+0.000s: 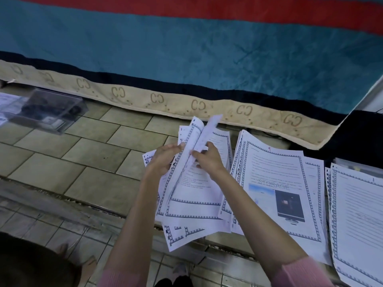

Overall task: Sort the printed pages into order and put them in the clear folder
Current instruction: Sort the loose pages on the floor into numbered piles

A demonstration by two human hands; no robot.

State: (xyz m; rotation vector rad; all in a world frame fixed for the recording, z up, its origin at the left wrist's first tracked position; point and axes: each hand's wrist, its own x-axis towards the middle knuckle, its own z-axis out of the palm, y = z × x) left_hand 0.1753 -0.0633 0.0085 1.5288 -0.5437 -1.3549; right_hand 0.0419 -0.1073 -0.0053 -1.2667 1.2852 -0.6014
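A loose heap of printed pages (192,195) with blue patterned borders lies on the tiled floor in the middle. My left hand (163,159) holds a lifted bundle of pages (199,137) from the left. My right hand (207,159) pinches the same bundle from the right, fingers between the sheets. To the right lies a second stack (275,179), its top page marked 9 with a monitor picture. A third stack (356,214) lies at the far right edge. A clear plastic case (49,109), possibly the folder, sits at the far left.
A bed or mattress covered by a teal, red and dark blanket (186,48) with a beige patterned hem (157,100) runs across the back. A grey ledge or step (41,201) crosses the floor at the lower left. Bare tiles (83,154) lie left of the heap.
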